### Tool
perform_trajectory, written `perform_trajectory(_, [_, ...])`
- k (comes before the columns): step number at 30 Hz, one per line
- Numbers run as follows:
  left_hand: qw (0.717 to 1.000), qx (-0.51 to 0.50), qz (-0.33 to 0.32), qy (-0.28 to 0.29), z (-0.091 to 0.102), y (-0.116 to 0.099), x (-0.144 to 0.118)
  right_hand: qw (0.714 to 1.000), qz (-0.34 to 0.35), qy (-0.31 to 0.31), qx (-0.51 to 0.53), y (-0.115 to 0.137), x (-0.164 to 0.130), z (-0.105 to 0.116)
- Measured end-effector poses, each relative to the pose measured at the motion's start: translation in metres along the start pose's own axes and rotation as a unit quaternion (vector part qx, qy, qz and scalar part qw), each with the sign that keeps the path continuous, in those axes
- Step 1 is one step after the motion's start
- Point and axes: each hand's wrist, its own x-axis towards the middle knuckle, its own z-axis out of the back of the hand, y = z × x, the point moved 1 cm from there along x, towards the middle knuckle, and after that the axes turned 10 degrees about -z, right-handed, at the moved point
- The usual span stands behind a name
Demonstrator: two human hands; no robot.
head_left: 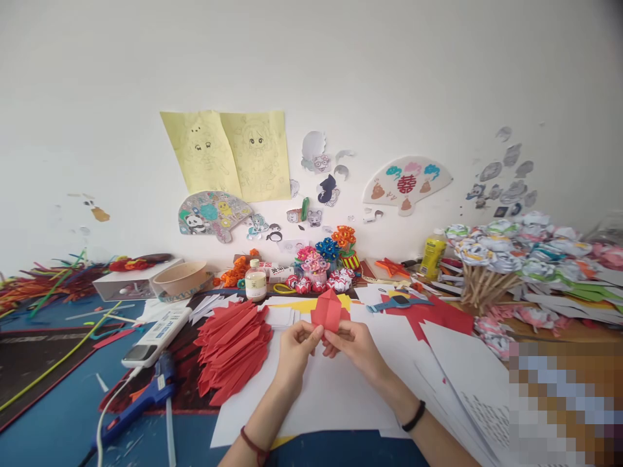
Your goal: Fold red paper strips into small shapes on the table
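Both hands are up over the white paper sheets (331, 389) in the middle of my desk, pinching a folded red paper piece (329, 309) between them. My left hand (298, 344) has its fingertips closed on the bottom left corner, and my right hand (355, 344) grips the bottom right edge, so the piece sits upright just above the sheets, pointed end up.

The desk is a mess (as usual). Just left of my hands is a pile of folded red pieces (233, 350), and past that a white power strip (158, 334) and a blue glue gun (146, 395) on the blue mat (53, 415). A small bottle (256, 282) and a row of paper flowers (324, 259) stand along the back edge, with a bunch of paper flowers on sticks (501, 253) on the right.

The white wall behind has yellow drawings (233, 152), stickers and a paper fan (406, 181) stuck on it.
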Motion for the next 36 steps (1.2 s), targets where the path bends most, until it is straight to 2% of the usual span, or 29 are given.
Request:
perform_trajectory(6, [0.998, 0.025, -0.002, 0.052, 0.004, -0.002, 0.004, 0.999, 0.003, -0.033, -0.007, 0.004, 0.0, 0.002])
perform_trajectory(10, [0.998, 0.056, -0.009, 0.031, 0.005, 0.0, 0.004, 1.0, 0.001, -0.022, -0.001, 0.001, 0.001, 0.002])
perform_trajectory(20, [0.999, 0.024, -0.025, -0.018, -0.001, 0.001, 0.006, 0.999, -0.019, -0.006, 0.047, 0.003, 0.006, -0.001])
perform_trajectory(27, [0.999, 0.022, -0.003, -0.037, 0.0, 0.006, 0.01, 0.998, -0.033, -0.005, 0.06, -0.006, 0.018, -0.001])
perform_trajectory(32, [0.999, 0.037, 0.019, -0.033, 0.0, 0.009, 0.012, 0.997, -0.057, -0.018, 0.051, -0.011, 0.024, 0.001])
perform_trajectory(36, [0.998, 0.058, 0.034, -0.006, 0.002, 0.011, 0.014, 0.998, -0.041, -0.033, 0.03, -0.011, 0.025, 0.001])
